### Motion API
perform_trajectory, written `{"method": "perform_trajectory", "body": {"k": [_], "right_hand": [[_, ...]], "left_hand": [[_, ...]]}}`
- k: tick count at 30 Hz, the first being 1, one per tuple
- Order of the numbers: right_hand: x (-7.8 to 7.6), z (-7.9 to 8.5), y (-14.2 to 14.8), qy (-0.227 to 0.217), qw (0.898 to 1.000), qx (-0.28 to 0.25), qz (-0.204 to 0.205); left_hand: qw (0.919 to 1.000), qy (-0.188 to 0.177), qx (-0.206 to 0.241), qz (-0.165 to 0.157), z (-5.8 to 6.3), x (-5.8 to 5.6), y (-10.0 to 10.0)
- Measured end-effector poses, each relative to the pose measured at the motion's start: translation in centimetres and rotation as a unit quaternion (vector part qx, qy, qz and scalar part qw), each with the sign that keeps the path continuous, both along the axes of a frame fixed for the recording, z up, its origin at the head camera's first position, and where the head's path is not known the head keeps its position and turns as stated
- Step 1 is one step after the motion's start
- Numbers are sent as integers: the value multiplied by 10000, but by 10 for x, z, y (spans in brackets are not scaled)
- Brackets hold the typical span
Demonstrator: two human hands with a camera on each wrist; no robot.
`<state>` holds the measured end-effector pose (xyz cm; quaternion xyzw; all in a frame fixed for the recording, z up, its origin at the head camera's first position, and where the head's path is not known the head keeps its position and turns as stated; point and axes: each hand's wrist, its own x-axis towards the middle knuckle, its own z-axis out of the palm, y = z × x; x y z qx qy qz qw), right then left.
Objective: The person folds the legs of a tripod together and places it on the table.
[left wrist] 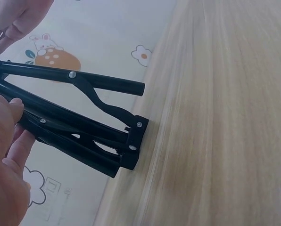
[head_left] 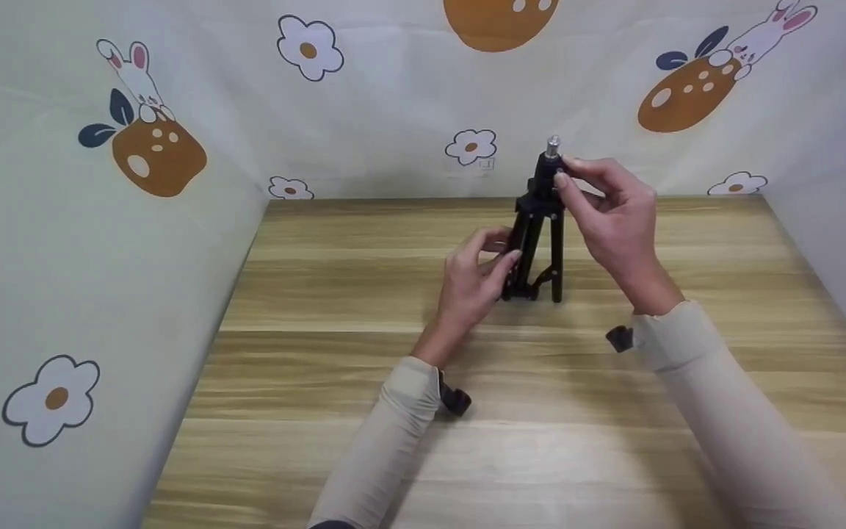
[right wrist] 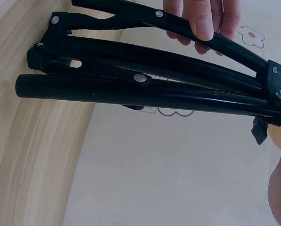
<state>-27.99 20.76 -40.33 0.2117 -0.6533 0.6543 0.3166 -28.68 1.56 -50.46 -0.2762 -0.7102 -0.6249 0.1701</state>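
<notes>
A small black tripod [head_left: 557,253] is nearly upright near the back of the table, its silver screw tip [head_left: 553,147] pointing up. Its legs are mostly folded together, joined low down by hinged braces [left wrist: 103,103]. My left hand [head_left: 469,283] pinches one leg between thumb and fingertips; the right wrist view shows those fingers [right wrist: 204,26] on the tube. Higher up, my right hand [head_left: 617,220] grips the column just below the screw between thumb and fingers. A small black knob [right wrist: 259,129] sticks out by the upper leg joint.
The wood-grain table [head_left: 320,294] ends at a pale cloth backdrop [head_left: 386,132] printed with flowers, oranges and rabbits, close behind the tripod. More cloth rises along the left side [head_left: 63,279] and the right side [head_left: 841,169]. Black wrist mounts [head_left: 456,400] protrude from both sleeves.
</notes>
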Motion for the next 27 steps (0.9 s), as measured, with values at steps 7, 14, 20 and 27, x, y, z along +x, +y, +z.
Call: {"method": "perform_trajectory", "body": {"k": [7,14,20,27], "right_hand": [[0,2,-1,-85,9998,-168,65],[0,0,0,-26,9999,-140,57],[-1,0,1,-4,10000,8,14],[0,0,1,9,9997,210,-95]], "left_hand": [[9998,180,29,-53,0,-1,2],[9996,273,-58,63,-2,-2,3],[9994,328,-66,84,-4,-3,5],[9993,338,-51,132,-5,-3,7]]}}
